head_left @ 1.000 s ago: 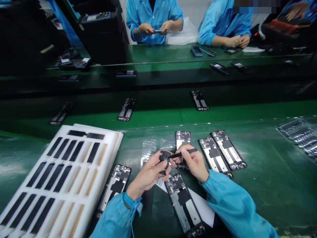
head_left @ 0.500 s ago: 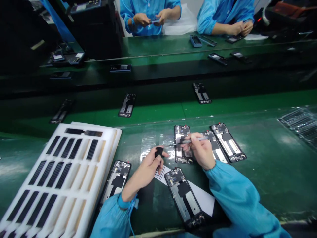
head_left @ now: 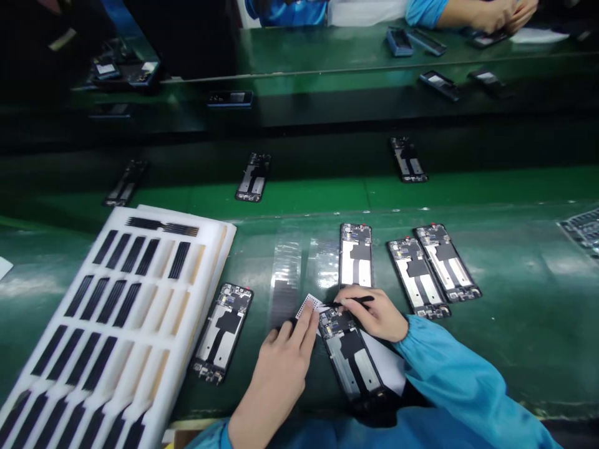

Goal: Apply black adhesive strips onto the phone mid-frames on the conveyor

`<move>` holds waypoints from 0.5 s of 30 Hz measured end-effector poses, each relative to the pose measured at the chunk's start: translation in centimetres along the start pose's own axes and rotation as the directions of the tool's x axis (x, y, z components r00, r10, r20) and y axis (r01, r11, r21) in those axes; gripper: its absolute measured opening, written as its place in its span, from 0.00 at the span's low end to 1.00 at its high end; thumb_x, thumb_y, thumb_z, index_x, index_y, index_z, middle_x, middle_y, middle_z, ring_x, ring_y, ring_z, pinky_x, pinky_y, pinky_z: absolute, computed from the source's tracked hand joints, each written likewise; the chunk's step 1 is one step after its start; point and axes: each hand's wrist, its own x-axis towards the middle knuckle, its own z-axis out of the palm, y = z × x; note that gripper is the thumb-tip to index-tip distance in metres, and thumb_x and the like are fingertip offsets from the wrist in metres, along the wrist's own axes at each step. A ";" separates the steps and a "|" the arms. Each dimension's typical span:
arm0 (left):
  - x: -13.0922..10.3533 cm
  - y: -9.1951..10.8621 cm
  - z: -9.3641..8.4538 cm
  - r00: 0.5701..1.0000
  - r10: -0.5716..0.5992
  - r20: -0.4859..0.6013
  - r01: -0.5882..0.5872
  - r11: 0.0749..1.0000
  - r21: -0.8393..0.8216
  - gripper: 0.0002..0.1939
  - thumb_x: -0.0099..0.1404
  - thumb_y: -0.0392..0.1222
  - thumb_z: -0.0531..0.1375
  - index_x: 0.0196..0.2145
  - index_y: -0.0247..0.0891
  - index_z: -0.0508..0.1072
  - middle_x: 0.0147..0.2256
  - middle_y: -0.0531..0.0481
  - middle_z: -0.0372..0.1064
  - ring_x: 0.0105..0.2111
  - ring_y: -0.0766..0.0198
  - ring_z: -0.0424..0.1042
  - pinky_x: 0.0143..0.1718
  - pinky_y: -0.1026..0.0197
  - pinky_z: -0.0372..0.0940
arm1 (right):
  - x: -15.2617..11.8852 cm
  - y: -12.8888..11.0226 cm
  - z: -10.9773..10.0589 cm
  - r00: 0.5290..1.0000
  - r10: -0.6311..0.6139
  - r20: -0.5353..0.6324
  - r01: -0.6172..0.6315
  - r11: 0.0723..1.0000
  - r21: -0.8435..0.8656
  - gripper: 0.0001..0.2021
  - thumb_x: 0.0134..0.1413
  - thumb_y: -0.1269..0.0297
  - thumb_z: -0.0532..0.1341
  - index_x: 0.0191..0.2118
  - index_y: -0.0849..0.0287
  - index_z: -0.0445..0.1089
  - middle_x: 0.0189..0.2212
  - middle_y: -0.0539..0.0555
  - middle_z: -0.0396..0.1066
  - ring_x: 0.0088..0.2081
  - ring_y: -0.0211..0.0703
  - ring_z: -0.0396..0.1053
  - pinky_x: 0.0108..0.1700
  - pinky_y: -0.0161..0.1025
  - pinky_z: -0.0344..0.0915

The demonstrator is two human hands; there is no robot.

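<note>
My left hand [head_left: 281, 371] lies with its fingers stretched out, their tips pressing on a white sheet of small dark dots [head_left: 304, 307]. Between the fingers of my right hand [head_left: 377, 317] is a pair of dark tweezers [head_left: 362, 300], its tip pointing left at the sheet's edge. Just below the tip lies an opened phone body [head_left: 350, 362], tilted, partly over a plain white strip [head_left: 386, 365]. Behind my right hand is a second opened phone body [head_left: 355, 255], its lower end hidden.
A white foam tray [head_left: 159, 274] with black strips in slots stands at left, an opened phone body [head_left: 223, 333] beside it. Two more phone bodies [head_left: 418, 277] [head_left: 448, 262] lie at right. Clear film strips [head_left: 286, 268] lie mid-table. Across the green bench, a co-worker's hands [head_left: 503, 15] show.
My left hand has come down from the air onto the dotted sheet; the black piece at its fingers no longer shows. My right hand has brought the tweezers down and toward me. The view has tilted down.
</note>
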 end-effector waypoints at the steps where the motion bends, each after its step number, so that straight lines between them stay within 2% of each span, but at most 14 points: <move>1: 0.1 0.0 0.1 1.000 0.005 -0.011 -0.005 1.000 0.022 0.43 0.52 0.21 0.52 0.67 0.32 0.58 0.70 0.43 0.48 0.40 0.56 0.72 0.37 0.55 0.73 | 0.0 0.1 0.0 1.000 -0.002 0.002 0.002 1.000 -0.006 0.09 0.68 0.69 0.54 0.41 0.59 0.73 0.32 0.54 0.78 0.35 0.40 0.77 0.39 0.34 0.72; 10: 0.9 -0.5 0.7 0.999 0.038 -0.004 -0.038 0.999 0.001 0.41 0.52 0.22 0.52 0.65 0.28 0.61 0.66 0.41 0.58 0.38 0.55 0.71 0.34 0.55 0.71 | 0.0 0.3 -0.2 0.998 0.002 0.068 -0.001 1.000 -0.009 0.08 0.68 0.70 0.55 0.42 0.59 0.72 0.35 0.54 0.78 0.37 0.38 0.76 0.43 0.33 0.70; 15: 1.1 -0.7 1.0 0.998 0.056 0.003 -0.056 0.998 0.001 0.41 0.53 0.22 0.52 0.66 0.29 0.60 0.64 0.42 0.62 0.39 0.55 0.72 0.34 0.55 0.70 | 1.0 -0.7 -0.8 0.985 0.024 0.174 -0.013 0.998 -0.063 0.09 0.69 0.68 0.54 0.42 0.60 0.72 0.36 0.56 0.77 0.38 0.40 0.75 0.43 0.34 0.70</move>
